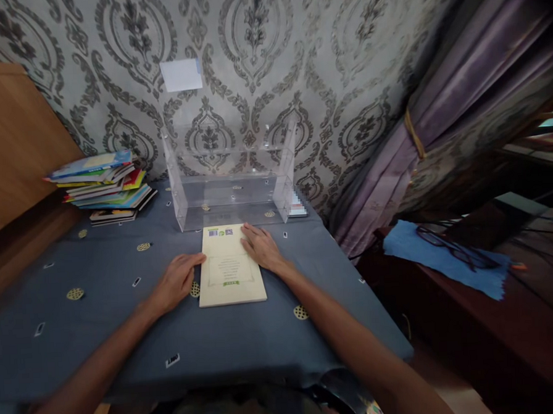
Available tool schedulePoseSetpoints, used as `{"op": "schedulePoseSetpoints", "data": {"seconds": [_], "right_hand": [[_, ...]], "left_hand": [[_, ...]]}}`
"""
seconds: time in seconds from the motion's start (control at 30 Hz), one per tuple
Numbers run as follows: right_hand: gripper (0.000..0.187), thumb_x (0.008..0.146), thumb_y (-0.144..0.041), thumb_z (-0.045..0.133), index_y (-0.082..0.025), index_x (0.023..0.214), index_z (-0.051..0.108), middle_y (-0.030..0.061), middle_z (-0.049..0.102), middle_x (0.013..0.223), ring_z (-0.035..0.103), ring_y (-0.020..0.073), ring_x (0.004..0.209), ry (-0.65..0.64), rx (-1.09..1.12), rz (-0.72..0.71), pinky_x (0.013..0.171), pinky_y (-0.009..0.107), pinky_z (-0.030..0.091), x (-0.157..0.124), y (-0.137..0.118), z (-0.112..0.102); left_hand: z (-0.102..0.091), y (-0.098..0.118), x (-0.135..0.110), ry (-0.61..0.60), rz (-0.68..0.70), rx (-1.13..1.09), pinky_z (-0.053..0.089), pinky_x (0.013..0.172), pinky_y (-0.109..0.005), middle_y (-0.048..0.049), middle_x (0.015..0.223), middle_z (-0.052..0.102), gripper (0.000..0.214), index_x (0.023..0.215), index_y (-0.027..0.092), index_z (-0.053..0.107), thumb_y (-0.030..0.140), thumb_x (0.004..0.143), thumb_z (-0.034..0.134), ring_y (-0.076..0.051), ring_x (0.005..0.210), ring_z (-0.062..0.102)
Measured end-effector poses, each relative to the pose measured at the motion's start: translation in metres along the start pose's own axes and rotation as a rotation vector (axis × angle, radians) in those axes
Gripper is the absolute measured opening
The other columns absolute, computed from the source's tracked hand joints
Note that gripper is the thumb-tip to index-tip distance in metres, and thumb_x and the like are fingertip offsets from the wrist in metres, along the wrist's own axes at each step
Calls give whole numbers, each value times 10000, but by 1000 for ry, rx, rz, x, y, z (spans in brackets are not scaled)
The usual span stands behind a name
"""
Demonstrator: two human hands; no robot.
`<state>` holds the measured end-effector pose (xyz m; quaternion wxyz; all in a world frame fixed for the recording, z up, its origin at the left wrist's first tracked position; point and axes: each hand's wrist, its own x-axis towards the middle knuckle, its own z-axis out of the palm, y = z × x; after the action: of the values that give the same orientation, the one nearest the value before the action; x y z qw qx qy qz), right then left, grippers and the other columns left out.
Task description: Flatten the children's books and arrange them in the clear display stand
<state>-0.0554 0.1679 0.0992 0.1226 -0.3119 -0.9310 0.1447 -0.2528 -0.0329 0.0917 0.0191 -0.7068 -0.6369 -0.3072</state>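
A cream-coloured book (pixel 236 277) lies flat on the blue patterned tablecloth, its barcode end toward the wall and its printed text upside down to me. My left hand (pixel 176 280) is at the book's left edge, the index finger stretched out to touch it and the other fingers loosely bent. Across the far right corner lies my right hand (pixel 262 248), fingers extended and resting on the cover. Neither hand is gripping the book. Just beyond it stands a clear acrylic rack (pixel 232 191) with see-through tiers and side panels.
Several stacked books (pixel 106 185) stand at the back left, near a wooden cabinet (pixel 18 140). A small, blurred-out item (pixel 297 204) sits right of the rack. Beyond the table's right edge, a dark red surface (pixel 430 310) bears a blue cloth (pixel 436 254) and eyeglasses (pixel 455 247).
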Motion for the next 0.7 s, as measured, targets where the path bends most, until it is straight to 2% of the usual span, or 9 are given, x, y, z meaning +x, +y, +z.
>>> {"op": "schedulePoseSetpoints", "data": {"seconds": [0.1, 0.27, 0.47, 0.7], "right_hand": [[462, 1003, -269, 399, -129, 1438, 466, 137, 417, 1541, 399, 219, 1422, -6, -4, 14, 1192, 432, 265, 0, -1, 1], [474, 1001, -263, 386, -123, 1449, 452, 142, 407, 1546, 390, 228, 1428, -13, 6, -8, 1190, 462, 266, 1, 3, 3], [478, 1010, -289, 347, -170, 1463, 443, 125, 374, 1568, 305, 232, 1474, -6, -4, -45, 1182, 495, 275, -8, 3, 7], [509, 1030, -331, 324, -150, 1502, 385, 145, 290, 1604, 228, 266, 1501, -56, -63, -83, 1198, 509, 235, -55, -15, 3]], "left_hand": [[-8, 25, -26, -6, 87, -3, 504, 1010, -416, -79, 1175, 718, 432, 1280, 203, 564, 78, 909, 380, -185, 1048, 673], [-13, 52, -53, -20, 116, -9, 510, 1023, -401, -74, 1183, 720, 470, 1345, 240, 536, 95, 912, 424, -197, 1090, 675], [-10, 56, -53, 5, -3, -73, 539, 972, -408, -69, 1094, 744, 390, 1263, 245, 621, 163, 921, 452, -216, 1016, 691], [-9, 57, -54, 2, -55, -105, 537, 953, -386, -72, 1109, 734, 358, 1220, 247, 650, 196, 931, 447, -217, 1029, 677]]}}
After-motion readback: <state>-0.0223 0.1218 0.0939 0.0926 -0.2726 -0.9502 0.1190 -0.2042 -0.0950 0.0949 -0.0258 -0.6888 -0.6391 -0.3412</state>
